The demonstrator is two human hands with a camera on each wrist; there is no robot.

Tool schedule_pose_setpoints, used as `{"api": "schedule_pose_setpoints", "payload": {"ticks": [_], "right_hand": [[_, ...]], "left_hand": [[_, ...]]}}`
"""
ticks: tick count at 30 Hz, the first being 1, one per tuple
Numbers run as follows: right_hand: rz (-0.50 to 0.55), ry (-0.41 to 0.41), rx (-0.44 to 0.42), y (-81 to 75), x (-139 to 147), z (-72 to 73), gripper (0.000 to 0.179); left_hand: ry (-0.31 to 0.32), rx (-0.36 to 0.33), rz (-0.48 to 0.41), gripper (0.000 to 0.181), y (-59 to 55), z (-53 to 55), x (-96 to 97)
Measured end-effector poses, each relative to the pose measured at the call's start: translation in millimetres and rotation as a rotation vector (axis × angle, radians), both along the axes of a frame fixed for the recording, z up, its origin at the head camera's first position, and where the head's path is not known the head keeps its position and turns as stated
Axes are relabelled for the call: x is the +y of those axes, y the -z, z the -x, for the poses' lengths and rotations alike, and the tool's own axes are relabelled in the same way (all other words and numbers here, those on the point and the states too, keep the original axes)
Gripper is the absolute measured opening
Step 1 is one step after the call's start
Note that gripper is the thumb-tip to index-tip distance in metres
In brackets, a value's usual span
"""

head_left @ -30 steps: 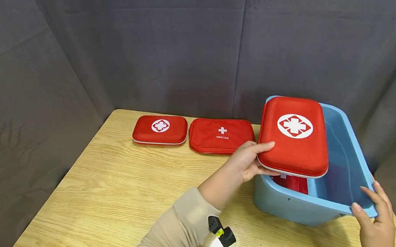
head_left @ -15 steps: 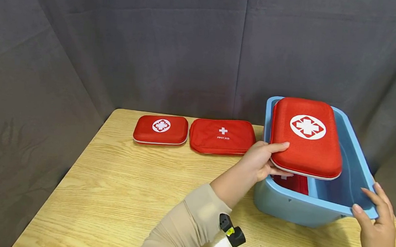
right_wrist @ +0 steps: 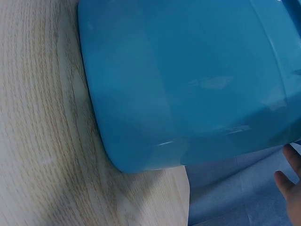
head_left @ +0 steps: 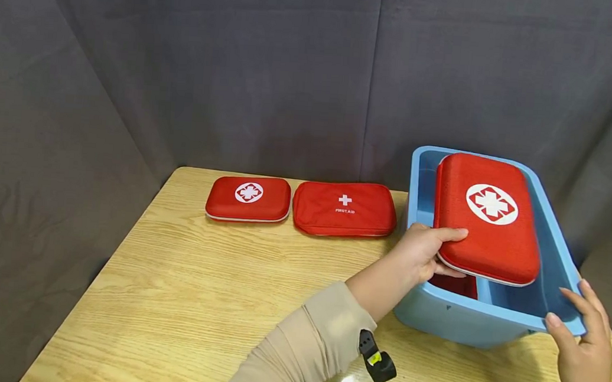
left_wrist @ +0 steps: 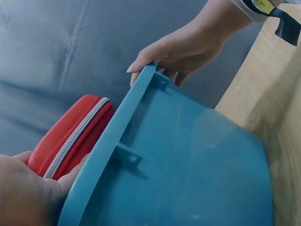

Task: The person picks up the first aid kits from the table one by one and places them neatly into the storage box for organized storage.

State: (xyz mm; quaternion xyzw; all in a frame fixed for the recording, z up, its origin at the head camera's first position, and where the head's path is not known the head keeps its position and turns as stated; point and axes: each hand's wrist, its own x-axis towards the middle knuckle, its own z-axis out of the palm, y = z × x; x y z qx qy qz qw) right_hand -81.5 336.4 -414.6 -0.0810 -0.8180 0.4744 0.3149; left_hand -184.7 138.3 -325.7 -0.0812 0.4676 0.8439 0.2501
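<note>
We see a grey curtain (head_left: 271, 82) filling the far side and the left, with soft folds and one long vertical crease. In front of it we have a table (head_left: 171, 282), pale wood with a wavy grain, its far left corner rounded, a bright glare spot near its middle and a dark shadow at the near right. On its right side stands a blue bin (head_left: 467, 326) with a broad rim and a divider inside. A beige sleeve (head_left: 300, 350) reaches in from the near edge. Over the bin's opening is the large case (head_left: 487, 218), red with a white emblem and, as our left wrist view shows, a silver zip. Just left of the bin lies the red pouch (head_left: 344, 210), and beside it, further left, the small case (head_left: 248, 199). The left hand (head_left: 429, 253) pinches the large case's near left corner, thumb on top and fingers beneath; the right hand (head_left: 588, 347) grips the bin's near right corner. We glimpse a red item (head_left: 454, 285) in the bin's left section, too hidden to identify.
</note>
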Motion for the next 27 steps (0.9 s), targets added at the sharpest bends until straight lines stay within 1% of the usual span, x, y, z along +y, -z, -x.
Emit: {"api": "schedule_pose_setpoints", "payload": {"ticks": [2, 5, 8, 13, 16, 21, 27], "right_hand": [[-0.004, 0.003, -0.008, 0.6, 1, 0.5, 0.045], [-0.005, 0.007, -0.011, -0.2, 0, 0.0, 0.045], [-0.002, 0.009, -0.006, -1.5, -1, -0.7, 0.044], [-0.01, 0.016, -0.026, -3.6, -3, -0.2, 0.043], [-0.016, 0.023, -0.039, -3.4, -3, 0.0, 0.043], [-0.019, 0.032, -0.049, -1.3, -3, -0.2, 0.043], [-0.03, 0.018, 0.01, 0.8, -1, 0.0, 0.044]], "left_hand": [[-0.002, -0.013, 0.016, 0.014, 1.7, -1.0, 5.8], [-0.024, -0.046, 0.043, 0.015, 3.1, -2.2, 14.8], [-0.063, -0.077, 0.071, 0.017, 4.8, -2.6, 23.4], [-0.144, -0.111, 0.144, 0.033, 9.9, -1.7, 33.5], [-0.17, -0.129, 0.187, 0.042, 14.3, 0.2, 37.4], [-0.199, -0.154, 0.234, 0.047, 20.8, 3.8, 42.3], [-0.202, -0.188, 0.314, 0.048, 21.5, 3.7, 43.4]]}}
